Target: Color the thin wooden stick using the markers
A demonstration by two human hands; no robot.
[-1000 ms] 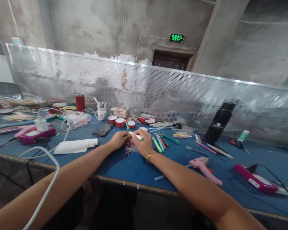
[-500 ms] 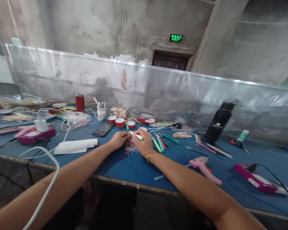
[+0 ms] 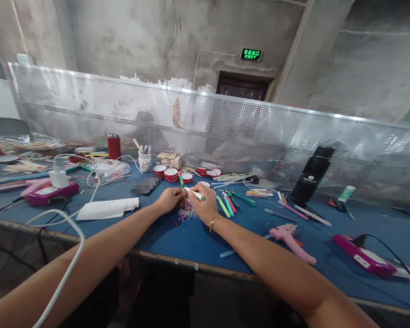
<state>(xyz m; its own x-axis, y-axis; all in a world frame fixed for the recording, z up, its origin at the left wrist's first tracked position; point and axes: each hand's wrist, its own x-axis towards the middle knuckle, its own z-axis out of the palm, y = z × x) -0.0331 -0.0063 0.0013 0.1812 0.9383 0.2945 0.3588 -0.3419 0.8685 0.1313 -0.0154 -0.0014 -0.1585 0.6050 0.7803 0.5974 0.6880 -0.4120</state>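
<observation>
My left hand (image 3: 168,200) is closed round the lower part of a narrow stick (image 3: 181,179), coloured green and red at its upper end. A white marker pen (image 3: 198,195) with a green end is pinched in my right hand (image 3: 207,203), its tip side pointing at the stick. Whether the tip touches the stick is too small to tell. Beneath both hands lies a pile of thin colourful loops (image 3: 187,214), like rubber bands. Several markers (image 3: 228,204) in green, teal and red lie just right of my right hand.
Red-and-white round caps (image 3: 171,174), a patterned pen cup (image 3: 144,162) and a dark phone-like object (image 3: 145,185) stand or lie behind. Folded white paper (image 3: 105,208) is at left. A pink glue gun (image 3: 292,241), black bottle (image 3: 312,175) and purple power strip (image 3: 364,256) are at right.
</observation>
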